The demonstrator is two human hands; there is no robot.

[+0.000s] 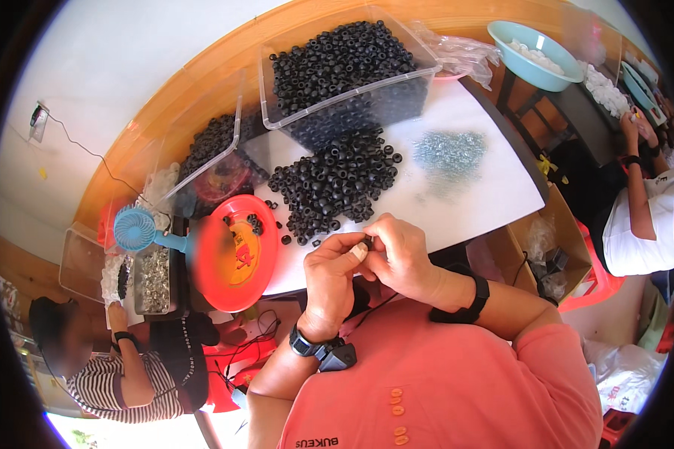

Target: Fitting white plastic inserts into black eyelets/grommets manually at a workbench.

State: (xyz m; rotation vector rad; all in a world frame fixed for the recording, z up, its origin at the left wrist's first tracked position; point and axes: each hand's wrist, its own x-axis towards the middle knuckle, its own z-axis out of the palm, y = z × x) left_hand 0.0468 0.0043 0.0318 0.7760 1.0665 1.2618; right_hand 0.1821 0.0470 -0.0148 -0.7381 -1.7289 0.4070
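Near the table's front edge, my left hand [331, 275] and my right hand [406, 258] meet with fingers closed. Between their fingertips is a small black ring-shaped part [367, 243], mostly covered by the fingers. It resembles the parts in the black pile [337, 183] just beyond my hands, rounded pieces with a hole. To the right of that pile lies a spread of tiny shiny silvery pieces [449, 157], too small to make out singly. A red plate [266, 258] with a few black parts on it sits left of my left hand.
A clear plastic bin [367, 88] full of black parts stands at the back, with another clear bin [240, 123] to its left. A blue hand fan [136, 228] is beside the plate. Co-workers sit at left and right. A cardboard box [558, 239] stands right of the table.
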